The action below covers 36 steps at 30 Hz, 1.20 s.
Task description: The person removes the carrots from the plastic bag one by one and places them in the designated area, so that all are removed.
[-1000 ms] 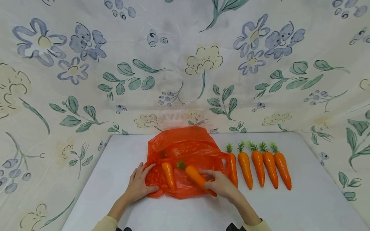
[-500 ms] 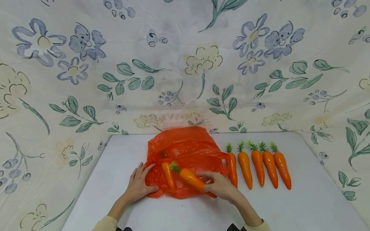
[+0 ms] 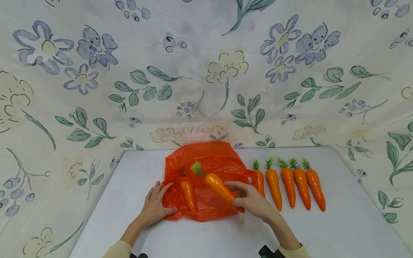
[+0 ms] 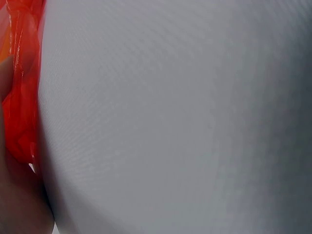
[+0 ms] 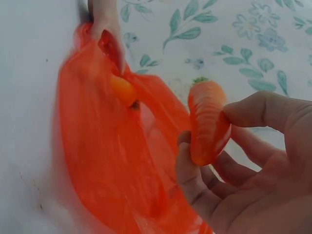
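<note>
Spread on the table is a thin red plastic bag (image 3: 206, 156). My left hand (image 3: 155, 204) rests against its left side, fingers extended and thumb on the film. Just right of that hand lies an orange carrot (image 3: 188, 196), its top end covered by red film. My right hand (image 3: 253, 200) pinches a second carrot (image 3: 217, 185) near its narrow end, over the bag's right half. This carrot's leafy green top (image 3: 197, 168) points up and left. In the right wrist view, the thumb and fingertips grip the carrot (image 5: 208, 122) from both sides.
Several more carrots, including one at the far right (image 3: 315, 190), lie in a row on the white table (image 3: 342, 229), green tops away from me. The leftmost carrot (image 3: 259, 184) touches the bag's right edge. A floral cloth (image 3: 206, 71) hangs behind the table.
The right hand has moved slightly right, and the held carrot has swung so its leafy top points further up. The left hand, bag and other carrots stay in place.
</note>
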Available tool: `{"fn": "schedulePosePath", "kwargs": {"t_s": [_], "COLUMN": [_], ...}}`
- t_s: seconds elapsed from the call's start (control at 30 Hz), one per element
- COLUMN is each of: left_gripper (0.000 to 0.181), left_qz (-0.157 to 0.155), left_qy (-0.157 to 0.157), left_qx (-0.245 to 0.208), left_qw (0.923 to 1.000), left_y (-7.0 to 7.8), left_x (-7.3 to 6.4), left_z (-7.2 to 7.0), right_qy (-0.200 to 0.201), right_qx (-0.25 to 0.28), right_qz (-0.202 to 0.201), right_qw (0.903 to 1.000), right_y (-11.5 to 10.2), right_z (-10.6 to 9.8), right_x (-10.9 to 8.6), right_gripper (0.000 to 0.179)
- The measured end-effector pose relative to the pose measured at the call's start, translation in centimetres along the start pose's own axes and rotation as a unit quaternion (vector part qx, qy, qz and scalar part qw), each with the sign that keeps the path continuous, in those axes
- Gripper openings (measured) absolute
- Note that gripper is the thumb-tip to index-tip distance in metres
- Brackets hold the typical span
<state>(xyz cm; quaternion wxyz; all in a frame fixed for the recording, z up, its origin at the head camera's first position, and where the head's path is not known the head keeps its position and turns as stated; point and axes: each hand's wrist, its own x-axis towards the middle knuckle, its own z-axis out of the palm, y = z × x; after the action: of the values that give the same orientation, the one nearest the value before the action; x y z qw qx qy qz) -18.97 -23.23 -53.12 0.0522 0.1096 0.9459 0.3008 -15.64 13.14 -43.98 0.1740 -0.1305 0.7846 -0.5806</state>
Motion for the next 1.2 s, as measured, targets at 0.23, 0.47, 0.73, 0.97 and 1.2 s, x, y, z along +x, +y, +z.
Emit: {"fn": "schedulePosePath", "kwargs": {"t_s": [0.23,0.47,0.73,0.97,1.2], "left_gripper": [0.096,0.096,0.097,0.098,0.097], "left_qz": [-0.015,-0.013,-0.017,-0.020,-0.023], "left_qy": [-0.009,-0.010,-0.018,-0.019,-0.019], "left_qx": [-0.002,-0.001,0.000,0.000,-0.001], "left_qw": [0.9998,0.9999,0.9997,0.9996,0.9995], "left_y": [0.0,0.1,0.1,0.1,0.2], "left_x": [0.1,0.0,0.0,0.0,0.1], "left_z": [0.0,-0.2,-0.3,-0.3,-0.2], "right_qy": [0.065,0.109,0.143,0.163,0.194], "right_qx": [0.003,-0.002,-0.015,-0.037,-0.082], "right_qz": [-0.013,-0.024,-0.002,0.026,0.047], "right_qw": [0.9978,0.9937,0.9895,0.9856,0.9764], "right_y": [0.8,1.4,2.8,4.1,5.0], "right_z": [-2.0,-4.4,-6.9,-9.0,-12.0], "right_x": [-0.3,-1.3,-2.5,-3.1,-4.7], "right_gripper": [0.053,0.053,0.054,0.056,0.056]}}
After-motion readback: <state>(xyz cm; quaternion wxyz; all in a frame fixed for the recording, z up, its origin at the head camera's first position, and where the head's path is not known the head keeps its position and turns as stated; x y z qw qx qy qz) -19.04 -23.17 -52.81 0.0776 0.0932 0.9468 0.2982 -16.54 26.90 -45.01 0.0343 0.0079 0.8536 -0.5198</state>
